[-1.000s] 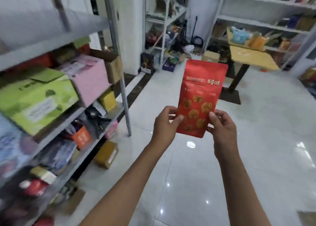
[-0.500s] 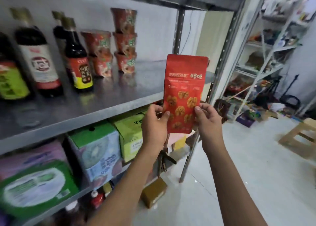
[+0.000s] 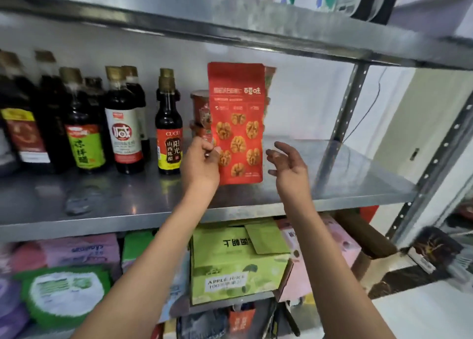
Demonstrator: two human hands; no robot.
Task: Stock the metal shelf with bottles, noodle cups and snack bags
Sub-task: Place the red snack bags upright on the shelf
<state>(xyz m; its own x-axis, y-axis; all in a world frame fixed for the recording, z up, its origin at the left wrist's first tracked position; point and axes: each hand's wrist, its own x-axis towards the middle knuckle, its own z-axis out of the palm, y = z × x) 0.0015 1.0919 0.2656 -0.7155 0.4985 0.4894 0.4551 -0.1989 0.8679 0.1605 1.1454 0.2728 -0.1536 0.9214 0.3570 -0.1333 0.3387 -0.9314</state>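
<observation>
A flat red snack bag printed with walnut halves (image 3: 236, 123) is held upright over the grey metal shelf (image 3: 332, 174), its lower left edge pinched between thumb and fingers of the left hand (image 3: 202, 162). The grip of that hand is narrow and closed on the bag. The right hand (image 3: 288, 164) is seen just beside the bag's right edge, apart from it, its fingers spread and loosely bent; its grip is wide and nothing is held in it. The bag's bottom edge is seen near the shelf surface (whether it touches cannot be told).

Directly behind the bag, a stack of red noodle cups (image 3: 201, 115) is partly hidden by it. To the left, a row of dark glass sauce bottles is lined up on the same shelf: a small bottle with a red and yellow label (image 3: 169, 133) stands nearest the cups, then a taller bottle with a white and red label (image 3: 125, 131), then one with a green label (image 3: 85, 139), with more blurred bottles further left.

On the tier below, a light green cardboard carton marked as apple juice (image 3: 238, 264) is seen under the forearms, beside a pink carton (image 3: 330, 251) on its right and a green and white pack (image 3: 64, 295) on its left. A perforated metal upright (image 3: 343, 123) is seen at the shelf's right rear.
</observation>
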